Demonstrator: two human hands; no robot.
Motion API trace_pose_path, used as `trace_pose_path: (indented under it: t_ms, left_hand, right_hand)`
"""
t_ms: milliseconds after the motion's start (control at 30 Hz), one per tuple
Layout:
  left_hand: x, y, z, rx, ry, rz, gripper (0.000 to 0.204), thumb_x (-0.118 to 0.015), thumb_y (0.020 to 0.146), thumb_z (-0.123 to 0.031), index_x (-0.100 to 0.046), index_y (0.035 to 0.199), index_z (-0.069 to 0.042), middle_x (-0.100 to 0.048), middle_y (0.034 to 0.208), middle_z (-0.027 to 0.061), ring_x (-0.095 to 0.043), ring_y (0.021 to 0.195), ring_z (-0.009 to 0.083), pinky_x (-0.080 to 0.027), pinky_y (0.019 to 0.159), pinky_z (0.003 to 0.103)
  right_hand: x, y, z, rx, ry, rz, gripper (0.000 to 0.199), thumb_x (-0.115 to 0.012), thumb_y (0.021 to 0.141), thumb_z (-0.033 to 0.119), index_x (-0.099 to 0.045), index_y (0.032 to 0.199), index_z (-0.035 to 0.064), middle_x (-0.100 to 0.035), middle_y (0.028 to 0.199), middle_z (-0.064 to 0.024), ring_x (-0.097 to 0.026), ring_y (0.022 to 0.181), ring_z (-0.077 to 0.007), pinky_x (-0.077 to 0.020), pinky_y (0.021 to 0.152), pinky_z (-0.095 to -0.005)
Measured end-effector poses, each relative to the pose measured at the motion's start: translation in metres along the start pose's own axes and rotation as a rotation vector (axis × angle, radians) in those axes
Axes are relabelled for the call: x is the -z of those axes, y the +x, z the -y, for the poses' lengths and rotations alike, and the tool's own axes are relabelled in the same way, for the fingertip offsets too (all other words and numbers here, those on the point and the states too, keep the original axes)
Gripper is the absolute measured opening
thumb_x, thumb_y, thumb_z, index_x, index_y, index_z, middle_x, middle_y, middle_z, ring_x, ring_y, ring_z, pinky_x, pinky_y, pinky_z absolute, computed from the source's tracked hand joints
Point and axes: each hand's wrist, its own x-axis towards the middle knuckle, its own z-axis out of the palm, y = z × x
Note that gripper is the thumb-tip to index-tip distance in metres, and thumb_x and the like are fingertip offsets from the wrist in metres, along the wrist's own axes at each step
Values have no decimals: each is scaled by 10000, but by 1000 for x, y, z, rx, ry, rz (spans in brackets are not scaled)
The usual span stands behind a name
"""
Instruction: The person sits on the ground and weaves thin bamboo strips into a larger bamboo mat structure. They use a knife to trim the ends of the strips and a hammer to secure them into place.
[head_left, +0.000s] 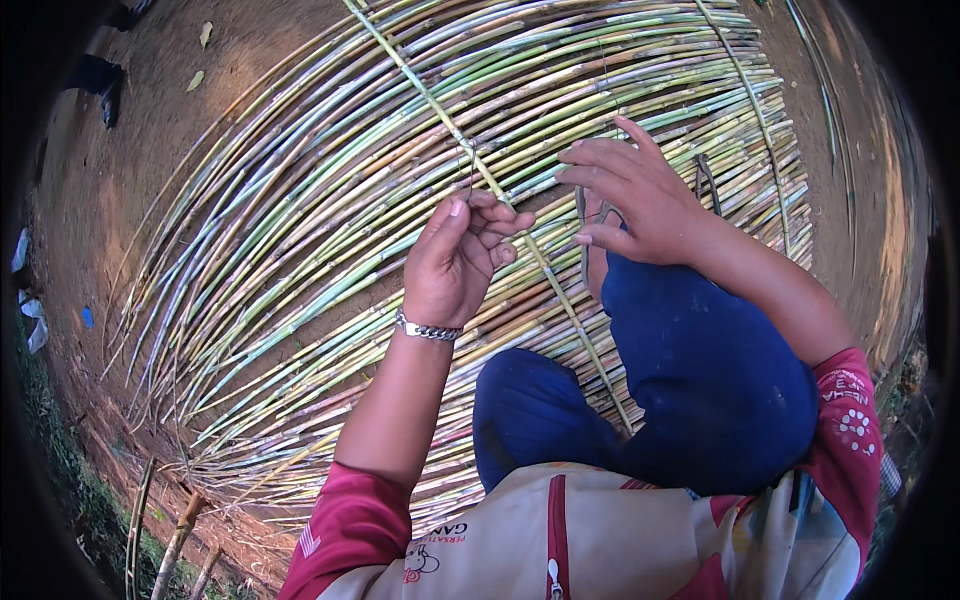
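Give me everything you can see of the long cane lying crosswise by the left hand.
The crosswise cane is slim, yellow-green and jointed, apparently a natural stem. It slants from the top edge, where it leaves view, down toward the blue trousers, lying over many other canes. The left hand overlaps a short stretch; whether it touches is unclear. A thin dark wire shows at or beside it, just above that hand.
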Motion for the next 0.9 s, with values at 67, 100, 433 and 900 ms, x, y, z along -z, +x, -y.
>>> trace_pose_path:
  t_ms: [67, 100, 433, 900]
  left_hand:
    - [-19, 24, 1, -33, -38, 30, 341, -491, 1107, -348, -619, 1251, -67, -703, 1164, 101, -693, 1156, 291, -550, 801, 344]
    - [-25, 36, 1, -47, -53, 39, 352, -492, 1107, -350, -618, 1270, -65, -701, 1190, 102, -681, 1183, 294, -552, 812, 348]
    - [126, 29, 48, -202, 1747, -501, 533, -630, 1036, -267, -503, 1454, 38, -599, 1420, 241, -546, 1354, 394, -453, 1112, 436]
    - [148, 8, 95, 360, 2310, -188, 1247, -488, 808, -920, -133, 1681, -102, -48, 1752, 179, 14, 1618, 373, 19, 1258, 654]
  right_hand:
    - [-2, 12, 14, 56, 78, 216, 404, -624, 1000, 376, -636, 1284, 88, -695, 1181, -164, -642, 1193, -355, -418, 1093, -534]
    - [-3, 11, 13, -74, 145, 258, 386, -607, 1013, 373, -641, 1266, 84, -704, 1118, -171, -661, 1132, -365, -450, 1036, -529]
    - [-32, -63, -138, -1046, 798, -27, 416, -487, 1096, 333, -723, 1215, 11, -604, 828, -16, -542, 789, -125, -457, 759, -331]
    - [-54, -99, -119, -1024, 500, 300, 400, -503, 1098, 323, -714, 1218, 6, -746, 1035, -132, -688, 994, -212, -503, 933, -363]
